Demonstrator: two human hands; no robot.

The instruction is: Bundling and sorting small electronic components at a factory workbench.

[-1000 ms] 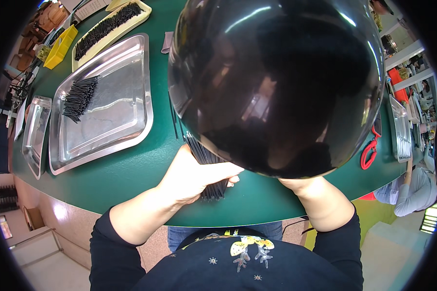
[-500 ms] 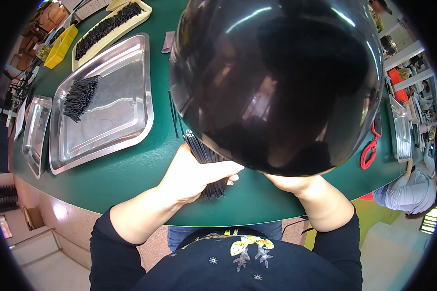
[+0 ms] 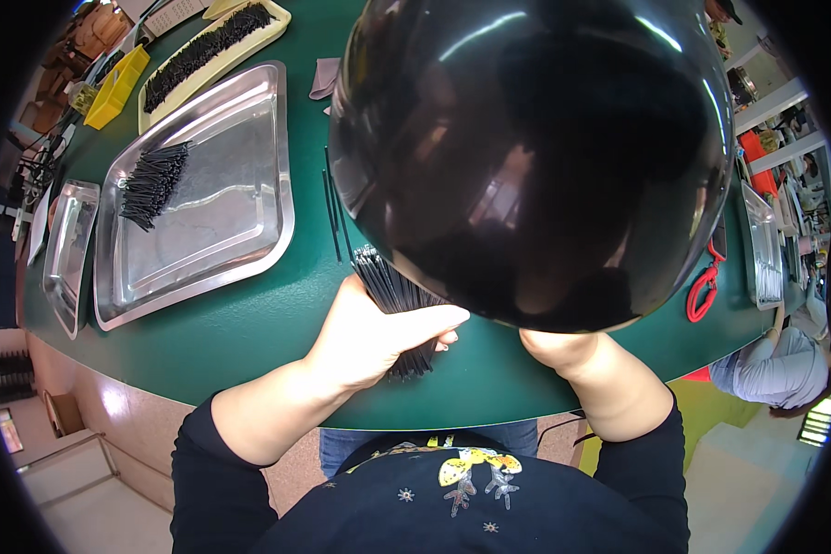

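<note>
Near the front of the green table, my left hand (image 3: 365, 337) is closed around a bundle of thin black wires (image 3: 388, 280) with silvery tips at the upper end. Its thumb lies across the bundle, and the lower ends stick out beneath the fingers. My right hand (image 3: 556, 347) reaches under a large glossy black dome (image 3: 526, 166), which hides its fingers and whatever they may hold. A few loose black wires (image 3: 332, 208) lie on the table just beyond the bundle, left of the dome.
A big metal tray (image 3: 231, 222) at left bears a heap of short black wires (image 3: 155, 185). Beside it are a narrow metal tray (image 3: 69, 258), a yellow bin (image 3: 117, 88) and a cream tray (image 3: 185, 88) of black pieces. Red-handled pliers (image 3: 702, 294) lie right. A co-worker (image 3: 780, 369) sits at far right.
My right hand has shifted slightly right under the dome. The dome appears a little further right in the picture. My left hand keeps its grip on the wires.
</note>
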